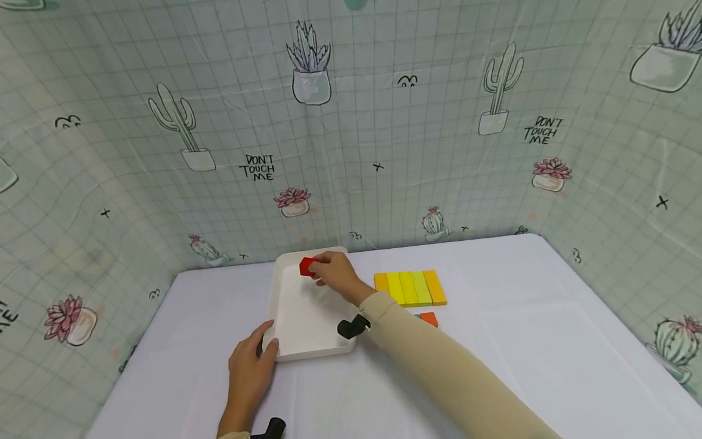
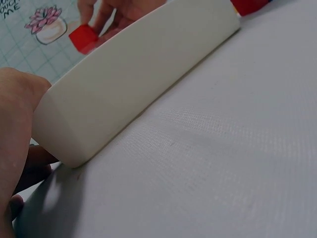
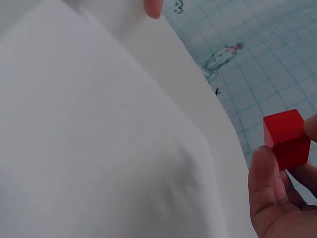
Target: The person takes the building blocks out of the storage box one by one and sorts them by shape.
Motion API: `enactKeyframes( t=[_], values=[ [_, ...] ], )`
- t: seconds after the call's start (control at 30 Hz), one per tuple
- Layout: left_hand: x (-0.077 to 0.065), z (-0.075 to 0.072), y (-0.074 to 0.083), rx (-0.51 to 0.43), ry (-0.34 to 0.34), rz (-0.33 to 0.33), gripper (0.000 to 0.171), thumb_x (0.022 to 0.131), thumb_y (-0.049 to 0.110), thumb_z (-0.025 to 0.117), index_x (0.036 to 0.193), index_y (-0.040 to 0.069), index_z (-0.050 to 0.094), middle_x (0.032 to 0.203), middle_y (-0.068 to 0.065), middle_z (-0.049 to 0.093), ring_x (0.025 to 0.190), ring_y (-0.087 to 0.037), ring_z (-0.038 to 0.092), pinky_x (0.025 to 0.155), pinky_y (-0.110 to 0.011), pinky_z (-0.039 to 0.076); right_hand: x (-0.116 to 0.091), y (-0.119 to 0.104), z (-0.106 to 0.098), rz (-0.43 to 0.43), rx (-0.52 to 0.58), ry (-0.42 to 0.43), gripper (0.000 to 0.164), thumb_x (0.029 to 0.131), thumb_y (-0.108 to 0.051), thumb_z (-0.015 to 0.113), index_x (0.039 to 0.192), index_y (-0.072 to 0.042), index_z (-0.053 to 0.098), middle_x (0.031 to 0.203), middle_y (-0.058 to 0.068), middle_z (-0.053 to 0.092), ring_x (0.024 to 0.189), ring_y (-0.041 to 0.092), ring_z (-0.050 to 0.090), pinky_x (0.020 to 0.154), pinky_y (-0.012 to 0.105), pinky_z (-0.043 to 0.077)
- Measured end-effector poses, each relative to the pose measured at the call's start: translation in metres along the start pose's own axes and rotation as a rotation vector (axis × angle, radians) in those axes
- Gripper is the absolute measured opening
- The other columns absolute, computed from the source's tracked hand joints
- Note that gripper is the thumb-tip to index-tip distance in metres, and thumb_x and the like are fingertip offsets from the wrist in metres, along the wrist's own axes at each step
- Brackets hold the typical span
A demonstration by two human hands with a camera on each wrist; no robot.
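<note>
Over the far part of a white tray [image 1: 298, 326], my right hand [image 1: 337, 274] pinches a red cube [image 1: 307, 266] between thumb and fingers. The right wrist view shows the red cube [image 3: 287, 139] held by its sides, beyond the tray's inner wall [image 3: 193, 124]. My left hand [image 1: 251, 366] grips the tray's near left corner, thumb at the rim and fingers along the outer side. Up close in the left wrist view, the tray's outer wall [image 2: 133, 74] hides part of both hands.
Right of the tray, several yellow and orange blocks [image 1: 408, 288] lie side by side in a row. Nearer, an orange-red block [image 1: 429, 318] and a bit of blue show past my right sleeve [image 1: 439, 360], which covers the rest. A patterned cloth [image 1: 351, 122] hangs behind the white table [image 1: 521, 317].
</note>
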State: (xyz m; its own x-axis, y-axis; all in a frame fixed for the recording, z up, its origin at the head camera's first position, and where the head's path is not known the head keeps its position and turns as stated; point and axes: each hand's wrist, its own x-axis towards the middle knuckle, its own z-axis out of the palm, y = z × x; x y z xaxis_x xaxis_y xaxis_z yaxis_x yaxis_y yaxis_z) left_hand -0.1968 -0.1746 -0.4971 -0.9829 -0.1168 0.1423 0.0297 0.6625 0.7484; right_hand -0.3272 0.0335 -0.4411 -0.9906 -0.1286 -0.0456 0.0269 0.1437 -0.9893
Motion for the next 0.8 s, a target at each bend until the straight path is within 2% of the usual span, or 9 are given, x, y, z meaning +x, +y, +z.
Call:
enactKeyframes(
  t=[0.2,0.33,0.57,0.8],
  values=[
    [0.000,0.000,0.002,0.002,0.003,-0.006,0.043,0.097,0.020,0.061,0.140,0.010,0.060,0.139,-0.019,0.058,0.126,-0.040,0.050,0.104,-0.061,0.036,-0.007,-0.007,-0.006,0.010,-0.012,0.002,0.034,0.096,-0.022,0.063,0.123,0.000,0.064,0.110,0.009,0.068,0.103,0.037,0.065,0.080,0.031,0.058],
    [0.000,0.001,0.001,0.009,0.001,0.003,0.044,0.098,0.020,0.061,0.140,0.010,0.060,0.138,-0.019,0.059,0.125,-0.040,0.051,0.104,-0.061,0.036,-0.015,-0.008,-0.009,-0.017,-0.012,-0.003,0.034,0.096,-0.021,0.062,0.123,0.000,0.065,0.109,0.009,0.068,0.102,0.036,0.066,0.079,0.031,0.059],
    [0.000,0.003,0.001,0.012,0.000,0.013,0.043,0.097,0.021,0.061,0.139,0.011,0.060,0.138,-0.017,0.059,0.125,-0.040,0.052,0.104,-0.060,0.037,-0.030,-0.008,-0.022,-0.070,-0.005,0.007,0.033,0.096,-0.022,0.062,0.122,-0.002,0.067,0.112,0.009,0.067,0.093,0.026,0.067,0.079,0.033,0.059],
    [-0.002,0.001,0.001,0.001,0.006,0.008,0.043,0.098,0.021,0.061,0.140,0.011,0.060,0.138,-0.019,0.059,0.126,-0.041,0.051,0.103,-0.061,0.037,-0.043,-0.006,-0.037,-0.052,0.001,-0.008,0.034,0.095,-0.021,0.059,0.124,-0.005,0.067,0.112,0.007,0.069,0.099,0.031,0.067,0.079,0.033,0.059]
  ],
)
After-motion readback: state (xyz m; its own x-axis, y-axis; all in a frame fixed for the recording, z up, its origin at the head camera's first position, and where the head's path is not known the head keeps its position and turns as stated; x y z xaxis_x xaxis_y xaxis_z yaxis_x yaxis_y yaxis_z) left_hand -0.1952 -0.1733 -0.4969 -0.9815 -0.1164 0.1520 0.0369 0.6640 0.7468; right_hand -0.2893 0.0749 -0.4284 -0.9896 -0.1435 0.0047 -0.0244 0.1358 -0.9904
